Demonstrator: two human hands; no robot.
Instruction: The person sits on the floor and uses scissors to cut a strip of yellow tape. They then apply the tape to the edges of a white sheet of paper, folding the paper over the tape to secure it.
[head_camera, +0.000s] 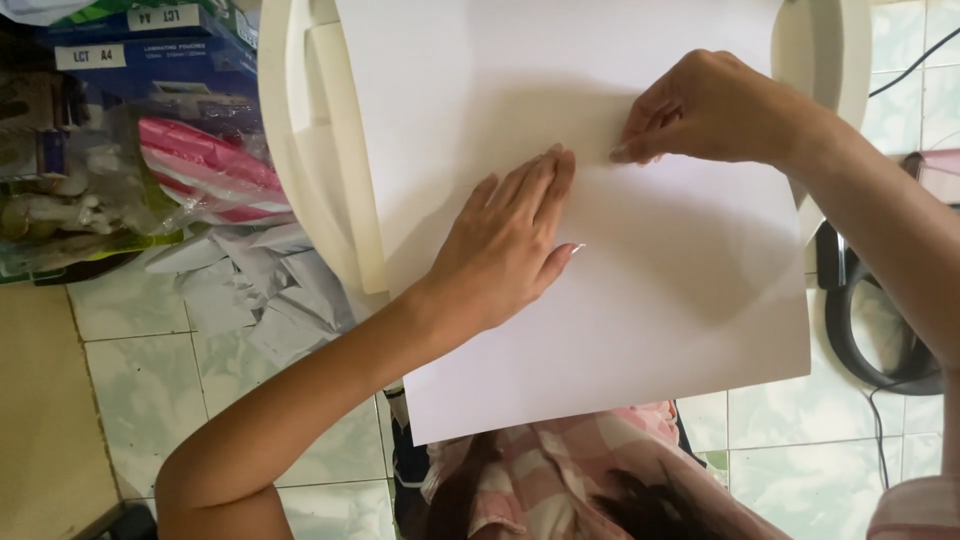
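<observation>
A large white sheet of paper (660, 290) lies over a round white plastic stool or table (300, 170), overhanging its near edge. My left hand (515, 235) rests flat on the middle of the sheet, fingers together, palm down. My right hand (705, 108) is just beyond it, fingertips pinched on the paper along a faint crease line.
At the left are blue boxes of paper supplies (150, 40), clear bags with pink-striped contents (205, 165) and crumpled white paper (260, 290) on the green tiled floor. A black cable and a dark round object (870, 330) lie at the right. Pink checked clothing (560, 470) shows below.
</observation>
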